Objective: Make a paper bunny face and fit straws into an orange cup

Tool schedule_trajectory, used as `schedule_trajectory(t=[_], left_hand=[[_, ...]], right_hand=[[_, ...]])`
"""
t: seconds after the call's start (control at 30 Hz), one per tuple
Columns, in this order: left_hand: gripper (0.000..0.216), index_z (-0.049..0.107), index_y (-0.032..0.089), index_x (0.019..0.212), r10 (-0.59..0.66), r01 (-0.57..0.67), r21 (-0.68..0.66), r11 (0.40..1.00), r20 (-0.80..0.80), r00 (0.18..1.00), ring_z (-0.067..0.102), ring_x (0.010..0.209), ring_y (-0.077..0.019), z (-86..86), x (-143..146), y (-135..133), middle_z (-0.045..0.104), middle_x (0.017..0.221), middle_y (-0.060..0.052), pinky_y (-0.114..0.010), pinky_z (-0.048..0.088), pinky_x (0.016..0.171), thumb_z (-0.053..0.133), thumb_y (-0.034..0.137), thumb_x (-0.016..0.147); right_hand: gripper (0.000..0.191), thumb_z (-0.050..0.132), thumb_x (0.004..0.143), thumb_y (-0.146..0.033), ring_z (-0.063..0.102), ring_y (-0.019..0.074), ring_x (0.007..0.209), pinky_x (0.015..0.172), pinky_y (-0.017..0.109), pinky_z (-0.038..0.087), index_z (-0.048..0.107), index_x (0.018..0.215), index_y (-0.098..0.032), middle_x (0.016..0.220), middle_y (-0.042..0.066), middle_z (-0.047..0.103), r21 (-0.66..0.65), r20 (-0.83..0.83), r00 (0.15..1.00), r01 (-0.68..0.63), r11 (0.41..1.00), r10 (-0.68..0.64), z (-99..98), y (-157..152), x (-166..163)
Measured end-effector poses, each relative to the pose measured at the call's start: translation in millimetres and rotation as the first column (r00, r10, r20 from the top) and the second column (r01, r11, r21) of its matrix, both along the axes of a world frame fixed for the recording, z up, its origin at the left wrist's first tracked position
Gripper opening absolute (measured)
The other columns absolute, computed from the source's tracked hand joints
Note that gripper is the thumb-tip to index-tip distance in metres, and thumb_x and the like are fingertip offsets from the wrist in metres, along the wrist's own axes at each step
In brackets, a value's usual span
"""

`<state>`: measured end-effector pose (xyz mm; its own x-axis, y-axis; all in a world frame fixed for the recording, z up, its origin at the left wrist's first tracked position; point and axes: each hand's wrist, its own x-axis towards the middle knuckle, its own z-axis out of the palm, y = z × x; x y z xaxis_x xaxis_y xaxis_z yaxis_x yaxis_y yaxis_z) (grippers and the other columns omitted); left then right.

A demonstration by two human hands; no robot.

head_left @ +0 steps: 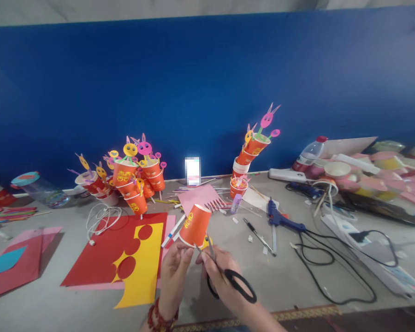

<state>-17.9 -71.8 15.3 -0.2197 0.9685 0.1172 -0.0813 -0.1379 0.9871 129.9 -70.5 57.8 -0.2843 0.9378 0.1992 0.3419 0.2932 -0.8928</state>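
Note:
A red-orange paper cup (195,224) with gold lettering is tilted in front of me, its wide rim towards me. My left hand (175,265), with a beaded bracelet at the wrist, pinches the cup near that rim. My right hand (223,272) is closed around scissors (240,286) with black handles. Their blades point up at the cup's rim and stand a little apart; whether they cut into the paper I cannot tell. A small yellow piece (208,240) shows behind the blades, partly hidden.
Decorated cup stacks (124,173) stand at the back left, another stack (252,147) at the back right. Red sheets (90,258) and cut yellow paper (141,276) lie left. To the right are a blue glue gun (285,220), a pen (259,236) and a power strip (376,258) with cables.

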Motion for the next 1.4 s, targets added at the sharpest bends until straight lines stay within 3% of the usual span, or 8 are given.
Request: schedule_trajectory(t=[0.23, 0.4, 0.57, 0.77, 0.9, 1.07, 1.17, 1.4], left_hand=[[0.028, 0.068, 0.02, 0.1, -0.045, 0.103, -0.127, 0.987, 0.397, 0.917, 0.07, 0.098, -0.0226, 24.0, 8, 5, 0.076, 0.102, -0.007, -0.035, 0.054, 0.088, 0.074, 0.039, 0.079], [0.023, 0.066, 0.019, 0.088, 0.001, 0.046, -0.096, 0.994, 0.441, 0.898, 0.071, 0.088, -0.0223, 19.1, 14, 0, 0.076, 0.091, -0.006, -0.035, 0.057, 0.081, 0.076, 0.037, 0.078], [0.027, 0.067, 0.021, 0.096, 0.026, 0.053, -0.122, 0.991, 0.567, 0.823, 0.073, 0.084, -0.0218, 11.7, 25, -6, 0.076, 0.092, -0.004, -0.032, 0.058, 0.073, 0.078, 0.034, 0.075], [0.025, 0.068, 0.024, 0.096, -0.039, 0.143, -0.107, 0.984, 0.652, 0.757, 0.074, 0.086, -0.0228, 7.2, 32, -7, 0.076, 0.096, -0.005, -0.034, 0.059, 0.075, 0.078, 0.036, 0.077], [0.036, 0.066, 0.026, 0.111, -0.105, 0.175, -0.048, 0.983, 0.635, 0.765, 0.07, 0.098, -0.0241, -6.3, 17, 1, 0.071, 0.112, -0.008, -0.037, 0.057, 0.082, 0.074, 0.043, 0.08], [0.047, 0.058, 0.039, 0.125, -0.152, 0.101, 0.128, 0.987, 0.496, 0.855, 0.048, 0.132, -0.0273, 3.1, -25, 23, 0.048, 0.149, -0.001, -0.04, 0.053, 0.095, 0.065, 0.058, 0.083], [0.078, 0.035, 0.037, 0.147, -0.27, 0.217, 0.202, 0.955, 0.29, 0.918, 0.038, 0.14, -0.0355, 24.5, -44, 31, 0.041, 0.154, -0.008, -0.048, 0.046, 0.103, 0.07, 0.054, 0.08], [0.055, 0.049, 0.029, 0.136, -0.134, 0.131, 0.146, 0.98, 0.009, 0.991, 0.05, 0.131, -0.0317, 27.0, -45, 24, 0.053, 0.142, -0.01, -0.044, 0.044, 0.106, 0.07, 0.028, 0.085]], right_hand=[[0.043, 0.03, 0.102, -0.033, 0.059, 0.0199, 0.068, 0.069, 0.029, 0.044, 0.059, 0.074, -0.02, 0.066, 0.005, 0.063, 0.309, 0.152, 0.987, -0.089, 0.947, 0.044, 6.5, 8, 4], [0.045, 0.034, 0.101, -0.043, 0.058, 0.0176, 0.062, 0.063, 0.026, 0.044, 0.063, 0.075, -0.02, 0.06, 0.001, 0.059, 0.054, -0.006, 1.0, -0.01, 0.998, 0.011, -0.4, 2, -2], [0.049, 0.035, 0.099, -0.051, 0.051, 0.0148, 0.049, 0.053, 0.025, 0.041, 0.058, 0.067, -0.021, 0.048, -0.003, 0.05, -0.251, -0.293, 0.95, 0.03, 0.968, -0.105, -13.1, -4, -18], [0.047, 0.036, 0.098, -0.046, 0.05, 0.0135, 0.047, 0.053, 0.025, 0.042, 0.057, 0.065, -0.021, 0.051, -0.003, 0.051, -0.202, -0.262, 0.961, 0.04, 0.979, -0.093, -11.1, -4, -15], [0.038, 0.036, 0.1, -0.034, 0.06, 0.0191, 0.067, 0.069, 0.029, 0.047, 0.06, 0.073, -0.021, 0.062, 0.002, 0.059, 0.13, -0.057, 0.998, 0.016, 0.991, -0.009, 1.0, 2, -1], [0.032, 0.034, 0.098, -0.021, 0.055, 0.0155, 0.056, 0.086, 0.034, 0.049, 0.049, 0.071, -0.023, 0.058, -0.002, 0.055, 0.478, 0.034, 0.995, -0.097, 0.873, 0.092, 7.4, 11, 7], [0.032, 0.035, 0.096, -0.017, 0.049, 0.0136, 0.049, 0.09, 0.035, 0.049, 0.045, 0.067, -0.023, 0.055, -0.004, 0.051, 0.525, 0.108, 0.987, -0.155, 0.837, 0.115, 4.3, 16, 7], [0.035, 0.034, 0.099, -0.025, 0.059, 0.0163, 0.062, 0.078, 0.029, 0.048, 0.052, 0.07, -0.022, 0.059, 0.0, 0.058, 0.359, 0.032, 0.992, -0.123, 0.925, 0.12, 4.4, 13, 9]])
